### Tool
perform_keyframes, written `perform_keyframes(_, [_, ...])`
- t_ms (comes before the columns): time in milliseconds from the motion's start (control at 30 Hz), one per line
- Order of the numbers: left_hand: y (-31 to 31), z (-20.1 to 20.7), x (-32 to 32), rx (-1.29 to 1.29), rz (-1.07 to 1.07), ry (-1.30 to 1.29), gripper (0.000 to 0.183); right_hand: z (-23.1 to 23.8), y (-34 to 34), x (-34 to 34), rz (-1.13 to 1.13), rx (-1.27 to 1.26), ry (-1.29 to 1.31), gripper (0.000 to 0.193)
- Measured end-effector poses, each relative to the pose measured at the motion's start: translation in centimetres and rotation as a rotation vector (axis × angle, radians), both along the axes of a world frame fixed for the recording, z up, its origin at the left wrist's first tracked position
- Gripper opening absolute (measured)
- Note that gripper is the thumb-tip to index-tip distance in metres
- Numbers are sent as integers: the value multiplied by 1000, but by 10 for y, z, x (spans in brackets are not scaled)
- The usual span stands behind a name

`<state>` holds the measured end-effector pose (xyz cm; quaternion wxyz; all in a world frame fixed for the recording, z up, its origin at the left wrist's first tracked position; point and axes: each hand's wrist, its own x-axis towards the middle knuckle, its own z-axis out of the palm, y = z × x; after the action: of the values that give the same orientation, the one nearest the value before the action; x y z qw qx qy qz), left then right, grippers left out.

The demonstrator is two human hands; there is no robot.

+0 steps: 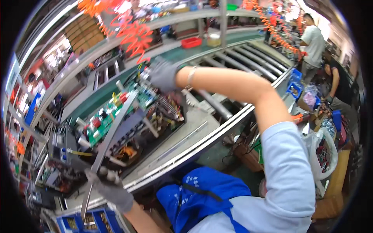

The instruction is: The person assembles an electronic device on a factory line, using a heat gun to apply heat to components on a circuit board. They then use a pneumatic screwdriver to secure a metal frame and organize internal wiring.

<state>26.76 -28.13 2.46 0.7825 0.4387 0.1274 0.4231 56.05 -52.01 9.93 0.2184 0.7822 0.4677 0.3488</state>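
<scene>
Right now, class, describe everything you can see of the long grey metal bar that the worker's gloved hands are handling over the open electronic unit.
The long grey metal bar is a flat, narrow strip, dull and plain. It runs slantwise from the lower left up toward the top right, across the open electronic unit with green circuit boards. The grey-gloved left hand grips it near its lower end, and a short length sticks out below the glove. The grey-gloved right hand rests by its upper end; whether it touches the bar cannot be told.

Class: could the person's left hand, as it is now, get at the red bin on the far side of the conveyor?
Probably not: the left hand grips a long metal bar near the table edge, and the red bin sits far across the belt, behind the circuit-board assembly.
</scene>
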Motion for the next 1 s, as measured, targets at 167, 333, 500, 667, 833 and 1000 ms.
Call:
perform_keyframes(167, [9, -9, -11, 13, 21, 27, 47, 2, 50, -3, -234, -292, 165, 27])
perform_keyframes(333, [-3, -21, -5, 26, -95, -35, 46, -7, 37, -6, -295, -390, 49, 20])
perform_keyframes(500, [-2, -27, -10, 15, -73, -65, 47, -21, 30, -7, -315, -392, -172, 17])
perform_keyframes(667, [-3, -16, -26, -3, -24, 3, 44, -9, 27, -21, -109, -58, -206, 12])
perform_keyframes(833, [-17, 2, -19, 25, -54, -2, 35, 5, -14, -7, -13, 745, 665, 30])
perform_keyframes(1000, [-8, 16, -13, -28, 72, -18, 32, 10, -4, -66, 431, 554, 486, 22])
